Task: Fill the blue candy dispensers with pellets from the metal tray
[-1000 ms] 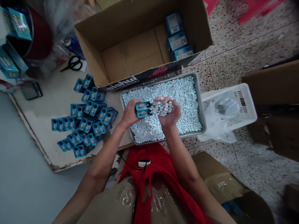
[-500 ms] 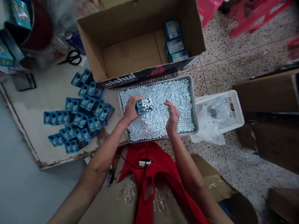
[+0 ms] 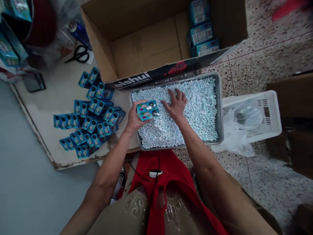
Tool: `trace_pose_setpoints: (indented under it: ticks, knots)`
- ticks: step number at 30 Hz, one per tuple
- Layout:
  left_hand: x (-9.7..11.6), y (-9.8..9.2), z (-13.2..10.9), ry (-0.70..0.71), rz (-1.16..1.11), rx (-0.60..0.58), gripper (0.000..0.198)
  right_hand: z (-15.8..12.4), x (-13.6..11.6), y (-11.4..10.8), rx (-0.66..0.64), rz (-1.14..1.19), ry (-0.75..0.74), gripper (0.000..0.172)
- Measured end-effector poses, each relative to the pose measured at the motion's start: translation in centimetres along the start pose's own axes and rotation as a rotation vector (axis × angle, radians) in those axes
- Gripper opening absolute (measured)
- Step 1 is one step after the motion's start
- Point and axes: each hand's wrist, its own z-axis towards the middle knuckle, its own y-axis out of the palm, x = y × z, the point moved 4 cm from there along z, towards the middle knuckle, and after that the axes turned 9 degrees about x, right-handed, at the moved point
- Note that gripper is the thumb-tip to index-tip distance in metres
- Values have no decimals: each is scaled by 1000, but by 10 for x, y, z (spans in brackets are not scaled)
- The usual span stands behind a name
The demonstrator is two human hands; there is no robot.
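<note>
Two small blue candy boxes (image 3: 146, 111), side by side, are gripped in my left hand (image 3: 135, 118) over the left part of a metal tray (image 3: 221, 109). Round holes show at their right ends, with a few white pellets at them. The tray holds a thick layer of pale blue and white candy pellets (image 3: 198, 111). My right hand (image 3: 176, 103) is over the pellets, just right of the boxes, fingers spread and fingertips at the pellet surface; nothing shows in it. Many more blue boxes (image 3: 91, 122) stand grouped on the table left of the tray.
A large cardboard box (image 3: 146, 58) with several blue packs (image 3: 201, 34) inside stands behind the tray. Black scissors (image 3: 79, 54) and a blue can (image 3: 79, 32) lie at the back left. A white plastic basket (image 3: 266, 114) with clear bags is at the right.
My right hand has moved down onto the pellets, its fingers spreading. The boxes in my left hand have tilted, showing their printed faces, and fewer pellets sit on them. The whole view has shifted slightly.
</note>
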Motion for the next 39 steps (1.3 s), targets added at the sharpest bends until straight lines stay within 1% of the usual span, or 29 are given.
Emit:
trace_pose_setpoints:
  ticks: [3, 5, 6, 8, 10, 11, 12, 13, 14, 16, 18, 20, 21, 22, 23, 25, 26, 28, 30, 32, 34, 36, 37, 39]
  knots:
    - [-12, -2, -5, -83, -27, -15, 89, -15, -3, 9, 37, 40, 106, 42]
    - [-18, -2, -7, -121, -4, -5, 92, -23, 1, 9, 56, 143, 220, 34]
    - [-20, -2, -7, -132, 16, 10, 92, -26, 4, 7, 57, 229, 297, 33]
    - [-21, 0, -7, -137, 51, 14, 91, -30, 10, 2, 40, 477, 501, 37]
    - [-17, 2, -6, -130, 72, -10, 89, -34, 11, -4, -26, 783, 711, 41]
    - [-15, 3, -5, -126, 84, -18, 87, -35, 7, -9, -69, 929, 782, 41]
    - [-12, 3, -5, -120, 99, -25, 86, -36, 1, -15, -106, 1054, 818, 41]
    - [-8, 3, -4, -111, 120, -29, 85, -36, -8, -22, -131, 1153, 815, 40]
    - [-5, 2, -4, -98, 150, -32, 83, -36, -19, -31, -141, 1228, 779, 39]
    - [3, 2, -2, -52, 233, -34, 81, -36, -43, -47, -115, 1303, 649, 39]
    - [11, 6, -1, 7, 320, -47, 78, -36, -67, -58, -63, 1291, 495, 42]
    - [19, 13, 2, 60, 375, -70, 77, -36, -84, -61, -35, 1230, 357, 45]
    - [22, 17, 3, 81, 386, -88, 76, -35, -88, -59, -21, 1196, 317, 46]
    - [26, 22, 5, 98, 389, -109, 76, -34, -86, -57, -2, 1169, 310, 46]
    - [28, 26, 7, 113, 390, -132, 75, -33, -79, -53, 22, 1152, 337, 47]
    - [31, 32, 11, 128, 387, -166, 73, -30, -54, -47, 76, 1139, 473, 49]
    - [31, 32, 13, 129, 388, -165, 72, -31, -38, -45, 96, 1128, 557, 50]
    - [29, 30, 17, 133, 377, -123, 69, -35, -8, -46, 107, 1072, 702, 51]
    - [25, 30, 18, 133, 309, -113, 70, -45, 12, -52, 116, 993, 785, 45]
    - [17, 36, 17, 112, 171, -140, 74, -57, 19, -62, 93, 879, 776, 40]
    - [9, 46, 16, 66, 7, -140, 80, -66, 18, -71, 28, 731, 718, 41]
    - [-1, 60, 14, 4, -125, -89, 86, -73, 17, -77, -42, 606, 690, 46]
    - [-5, 66, 12, -31, -179, -60, 88, -74, 18, -79, -57, 575, 705, 48]
    - [-9, 75, 5, -100, -274, -10, 93, -76, 25, -86, -29, 531, 731, 50]
